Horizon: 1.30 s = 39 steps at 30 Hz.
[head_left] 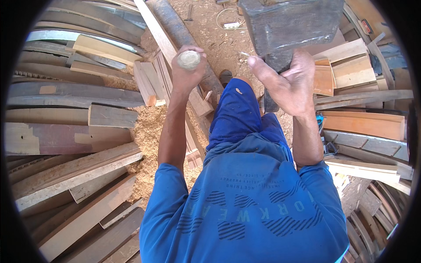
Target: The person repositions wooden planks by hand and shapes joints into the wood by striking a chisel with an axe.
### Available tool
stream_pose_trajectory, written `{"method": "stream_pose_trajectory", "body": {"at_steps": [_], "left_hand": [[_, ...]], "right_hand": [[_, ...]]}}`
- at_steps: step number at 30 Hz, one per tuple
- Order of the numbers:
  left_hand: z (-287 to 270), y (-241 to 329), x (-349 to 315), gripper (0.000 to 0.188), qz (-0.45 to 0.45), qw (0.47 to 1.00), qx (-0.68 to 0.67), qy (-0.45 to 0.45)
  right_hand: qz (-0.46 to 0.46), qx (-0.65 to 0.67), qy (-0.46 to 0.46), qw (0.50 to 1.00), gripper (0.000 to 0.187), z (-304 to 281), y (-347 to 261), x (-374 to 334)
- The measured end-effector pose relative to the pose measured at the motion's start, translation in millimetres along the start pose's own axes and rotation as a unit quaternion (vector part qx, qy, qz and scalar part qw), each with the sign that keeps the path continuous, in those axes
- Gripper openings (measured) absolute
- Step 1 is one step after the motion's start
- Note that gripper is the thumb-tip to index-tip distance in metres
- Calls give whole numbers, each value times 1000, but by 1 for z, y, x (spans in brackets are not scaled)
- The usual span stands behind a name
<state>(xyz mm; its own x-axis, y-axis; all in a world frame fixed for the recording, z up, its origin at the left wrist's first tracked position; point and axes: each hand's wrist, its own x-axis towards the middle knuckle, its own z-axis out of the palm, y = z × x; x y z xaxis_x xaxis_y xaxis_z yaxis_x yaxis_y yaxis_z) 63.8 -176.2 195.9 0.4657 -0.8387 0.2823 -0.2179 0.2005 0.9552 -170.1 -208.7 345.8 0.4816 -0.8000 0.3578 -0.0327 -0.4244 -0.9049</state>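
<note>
Closest in, the person's blue shirt (245,210) and blue shorts (237,114) fill the lower middle, and both bare forearms rise from them toward the work. Sawdust (149,131) lies heaped beside the left leg, with planks (74,171) stacked all round on the floor.

Further up, the left hand (186,70) is closed in a fist around a wooden handle (189,59), seen end-on as a pale round butt, so what kind of head it carries cannot be told. The right hand (291,85) is raised to the same height and well apart from it. Its thumb stretches out to the left, and thumb and forefinger seem to pinch a thin metal pin (242,54) at their tips. The other fingers are hidden behind the palm.

Just above that hand, touching or nearly touching it, stands a dark wooden block (289,24) with a narrower dark post (271,101) below it. The pin points away from the block's near lower corner.

As a judgement, this looks like the lining-up stage, with the pin being placed and the handled tool held ready. The next move would call for a steady pinch and a short, well-aimed motion that stays clear of the thumb
</note>
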Motion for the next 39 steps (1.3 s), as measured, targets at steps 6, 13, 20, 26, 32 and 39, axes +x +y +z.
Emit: {"method": "stream_pose_trajectory", "body": {"at_steps": [6,13,20,26,32,39], "left_hand": [[9,10,-9,19,48,998,43,-25],[-10,-19,-20,31,-66,998,4,-21],[-22,-28,-41,40,-12,999,-9,-48],[-7,-11,-21,42,136,980,136,47],[-23,-6,-12,23,-32,999,-35,26],[-22,1,-20,16,-51,995,-60,-54]], "right_hand": [[32,-293,-164,942,25,23,46,10],[-73,-296,-96,948,17,39,40,14],[-26,-398,-259,880,41,55,57,16],[73,-269,-257,925,33,44,35,5],[3,-142,-147,979,32,27,25,7],[-62,-49,-31,996,28,27,6,18]]}}
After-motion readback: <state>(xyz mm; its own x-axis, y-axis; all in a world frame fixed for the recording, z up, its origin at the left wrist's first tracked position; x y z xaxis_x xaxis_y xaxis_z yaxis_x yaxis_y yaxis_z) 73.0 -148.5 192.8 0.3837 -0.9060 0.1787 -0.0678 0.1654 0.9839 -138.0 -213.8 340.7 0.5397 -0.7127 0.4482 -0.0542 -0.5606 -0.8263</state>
